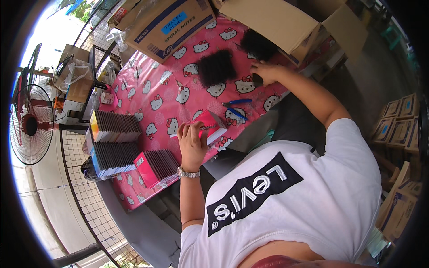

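A: Left hand (193, 142) closed around a pink booklet (211, 126), thumb on one side, fingers curled over the near edge. The booklet sits low over the table (165, 96), near its front edge.

B: Right hand (264, 71)?

A: Reached far across, fingers bent down onto a small dark piece (258, 80) beside the black pile (258, 44). Whether it pinches or only presses, the view does not show. A second black pile (216, 67) lies between the two hands.

B: Risks, as judged from this frame?

A: First: the hands are well apart, so the booklet has one-hand support only. A loose cover could fan open or the booklet could slip toward the edge.

B: Second?

A: The blue tool (236, 108) lies just beside the booklet. A sweep of the right forearm on its way back could knock it off the table.

B: And the stacks (115, 145)?

A: Stood on edge at the left corner, the pink stack (156, 166) closest to the rim. A bump from the left elbow would likely tip them.
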Motion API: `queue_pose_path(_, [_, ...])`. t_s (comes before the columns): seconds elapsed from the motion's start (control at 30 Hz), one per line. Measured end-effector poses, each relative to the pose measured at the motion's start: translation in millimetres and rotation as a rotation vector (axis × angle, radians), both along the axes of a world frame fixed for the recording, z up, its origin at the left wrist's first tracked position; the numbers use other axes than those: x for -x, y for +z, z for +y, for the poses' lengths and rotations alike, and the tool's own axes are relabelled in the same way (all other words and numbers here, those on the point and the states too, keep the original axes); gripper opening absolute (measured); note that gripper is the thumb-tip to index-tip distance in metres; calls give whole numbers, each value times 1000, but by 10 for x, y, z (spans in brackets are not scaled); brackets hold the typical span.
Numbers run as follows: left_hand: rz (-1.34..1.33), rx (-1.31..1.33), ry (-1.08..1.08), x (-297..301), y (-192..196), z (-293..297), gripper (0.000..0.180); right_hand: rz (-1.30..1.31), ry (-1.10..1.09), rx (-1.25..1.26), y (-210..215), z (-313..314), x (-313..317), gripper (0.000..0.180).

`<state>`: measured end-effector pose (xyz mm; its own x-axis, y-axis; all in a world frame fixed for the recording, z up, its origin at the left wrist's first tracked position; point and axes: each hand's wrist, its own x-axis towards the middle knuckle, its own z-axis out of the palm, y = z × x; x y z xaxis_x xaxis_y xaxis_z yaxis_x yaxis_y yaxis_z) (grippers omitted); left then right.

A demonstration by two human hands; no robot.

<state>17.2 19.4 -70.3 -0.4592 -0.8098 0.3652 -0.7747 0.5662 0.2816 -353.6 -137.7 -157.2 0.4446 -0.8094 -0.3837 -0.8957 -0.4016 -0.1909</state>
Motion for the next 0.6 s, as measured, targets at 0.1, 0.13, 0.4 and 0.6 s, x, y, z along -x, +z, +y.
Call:
queue_pose_path(0.1, [-59, -19, 37, -57, -41, -41, 28, -118, -101, 31, -59, 66, 4, 72])
queue_pose_path(0.13, [-117, 23, 75, -29, -38, -23, 28, -136, -104, 51, -74, 68, -10, 68])
queue_pose_path(0.4, [33, 13, 271, -9, -137, 54, 28, -1252, 144, -795, 803, 380, -1276, 48])
queue_pose_path(0.6, [53, 46, 221, 66, -64, 0, 33, -1180, 188, -820, 888, 288, -1333, 50])
